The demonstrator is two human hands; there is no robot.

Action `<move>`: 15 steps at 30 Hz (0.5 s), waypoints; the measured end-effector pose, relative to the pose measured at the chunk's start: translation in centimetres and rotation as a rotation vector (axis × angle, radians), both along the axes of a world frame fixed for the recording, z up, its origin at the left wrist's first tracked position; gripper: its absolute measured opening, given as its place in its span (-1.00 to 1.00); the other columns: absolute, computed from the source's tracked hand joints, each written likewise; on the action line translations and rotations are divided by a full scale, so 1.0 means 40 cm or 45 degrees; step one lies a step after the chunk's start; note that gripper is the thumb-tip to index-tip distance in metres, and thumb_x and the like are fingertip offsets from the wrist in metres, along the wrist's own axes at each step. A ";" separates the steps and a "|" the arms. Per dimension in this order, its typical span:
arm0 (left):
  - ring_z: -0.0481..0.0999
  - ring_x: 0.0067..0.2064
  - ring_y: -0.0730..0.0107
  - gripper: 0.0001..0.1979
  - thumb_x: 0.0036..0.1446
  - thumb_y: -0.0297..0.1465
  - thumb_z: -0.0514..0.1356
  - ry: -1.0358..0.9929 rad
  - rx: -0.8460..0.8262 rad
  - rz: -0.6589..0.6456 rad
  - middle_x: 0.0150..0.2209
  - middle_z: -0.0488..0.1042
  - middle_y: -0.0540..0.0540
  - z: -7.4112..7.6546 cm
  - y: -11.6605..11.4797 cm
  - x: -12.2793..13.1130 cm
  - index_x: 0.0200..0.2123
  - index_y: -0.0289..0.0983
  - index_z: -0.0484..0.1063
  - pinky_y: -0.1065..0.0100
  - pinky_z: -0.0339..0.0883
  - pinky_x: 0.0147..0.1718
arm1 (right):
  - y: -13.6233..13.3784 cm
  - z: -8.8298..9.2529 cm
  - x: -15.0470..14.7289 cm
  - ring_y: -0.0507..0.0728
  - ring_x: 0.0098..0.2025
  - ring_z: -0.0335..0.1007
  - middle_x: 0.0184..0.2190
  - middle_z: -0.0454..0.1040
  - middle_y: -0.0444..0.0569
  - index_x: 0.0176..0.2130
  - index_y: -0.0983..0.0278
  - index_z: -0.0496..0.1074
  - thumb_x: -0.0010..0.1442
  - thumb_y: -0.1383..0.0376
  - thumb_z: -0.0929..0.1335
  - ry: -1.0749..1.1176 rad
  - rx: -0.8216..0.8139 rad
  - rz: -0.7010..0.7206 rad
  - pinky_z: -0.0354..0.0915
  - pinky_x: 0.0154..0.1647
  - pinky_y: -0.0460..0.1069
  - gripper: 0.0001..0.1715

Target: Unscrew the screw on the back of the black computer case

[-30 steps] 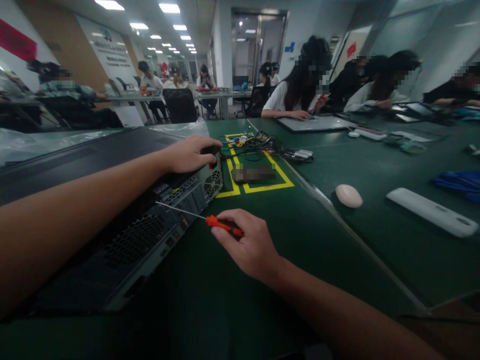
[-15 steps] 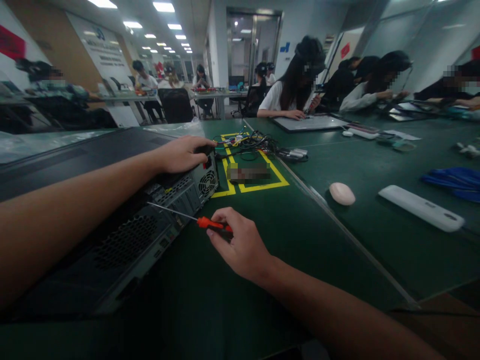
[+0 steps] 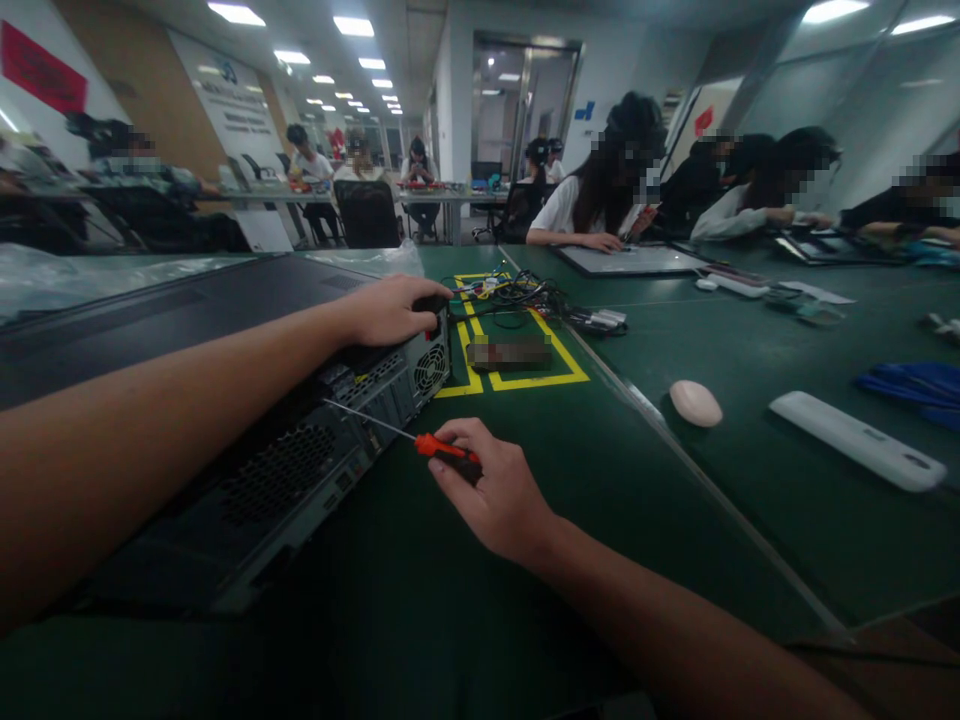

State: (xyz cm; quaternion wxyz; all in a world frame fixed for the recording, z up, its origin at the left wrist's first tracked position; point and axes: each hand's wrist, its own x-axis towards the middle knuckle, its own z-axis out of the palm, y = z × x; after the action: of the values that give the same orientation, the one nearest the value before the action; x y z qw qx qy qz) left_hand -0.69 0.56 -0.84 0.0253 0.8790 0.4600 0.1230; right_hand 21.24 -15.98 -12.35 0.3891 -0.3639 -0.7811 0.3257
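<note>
A black desktop computer case [image 3: 247,285] lies on its side at the left, its vented metal back panel facing right. My left hand [image 3: 390,312] lies over the case's far right corner, fingers bent around the edge above the round fan grille [image 3: 431,368]. My right hand [image 3: 491,480] is closed around the red and black handle of a screwdriver [image 3: 426,444]. The thin shaft points left, and its tip is at the back panel's upper edge, below my left forearm. Whether the tip sits in a screw cannot be made out.
Behind the case, tangled cables [image 3: 525,292] and a blurred-out dark object [image 3: 510,353] lie by yellow tape [image 3: 544,380] on the green table. A pale mouse [image 3: 696,403], a white power strip [image 3: 859,440] and a blue bundle [image 3: 911,385] lie right. Across the table, people work.
The whole view has shifted, so things appear slightly farther right. Both hands keep their holds on the case and the screwdriver, and the shaft stays at the panel's upper edge.
</note>
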 end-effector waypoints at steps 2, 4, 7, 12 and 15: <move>0.55 0.25 -0.09 -0.30 0.20 -0.13 0.10 -0.005 0.000 0.000 0.26 0.60 -0.23 -0.001 0.001 0.000 0.37 -0.16 0.50 -0.03 0.35 0.30 | -0.001 0.002 0.003 0.10 -0.37 0.40 -0.27 0.56 -0.10 0.11 0.18 0.42 0.42 0.20 0.38 -0.033 -0.027 0.030 0.32 -0.24 0.04 -0.70; 0.54 0.26 -0.09 -0.29 0.20 -0.13 0.10 -0.001 -0.004 0.005 0.28 0.59 -0.24 -0.001 0.001 0.001 0.37 -0.18 0.49 -0.02 0.35 0.30 | -0.001 0.005 0.005 0.11 -0.37 0.42 -0.28 0.56 -0.10 0.16 0.20 0.41 0.42 0.20 0.38 -0.054 -0.043 0.050 0.33 -0.24 0.04 -0.65; 0.53 0.28 -0.11 -0.27 0.19 -0.14 0.10 0.013 -0.014 0.014 0.31 0.56 -0.24 0.002 -0.002 0.002 0.39 -0.21 0.47 -0.01 0.34 0.30 | -0.001 0.009 0.005 0.13 -0.31 0.50 -0.25 0.59 -0.09 0.17 0.20 0.41 0.42 0.23 0.37 -0.019 -0.022 0.061 0.36 -0.20 0.05 -0.65; 0.52 0.28 -0.08 -0.28 0.21 -0.15 0.09 0.041 -0.038 0.017 0.30 0.56 -0.27 0.010 -0.007 0.005 0.39 -0.26 0.46 0.02 0.31 0.32 | 0.000 0.005 -0.001 0.11 -0.31 0.55 -0.23 0.63 -0.10 0.12 0.18 0.43 0.36 0.37 0.36 0.068 0.002 0.094 0.41 -0.21 0.03 -0.65; 0.53 0.26 -0.07 -0.30 0.20 -0.15 0.11 0.037 -0.035 0.018 0.28 0.58 -0.24 0.011 -0.007 0.005 0.38 -0.22 0.47 0.01 0.31 0.31 | 0.001 0.005 -0.002 0.11 -0.36 0.53 -0.30 0.61 -0.14 0.13 0.16 0.44 0.39 0.31 0.40 0.085 -0.006 0.048 0.41 -0.26 0.04 -0.67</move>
State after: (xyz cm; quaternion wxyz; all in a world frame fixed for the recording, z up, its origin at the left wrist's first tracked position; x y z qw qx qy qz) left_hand -0.50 0.29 -0.41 0.0297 0.8769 0.4683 0.1041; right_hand 21.17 -15.92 -12.15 0.4078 -0.3389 -0.7738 0.3466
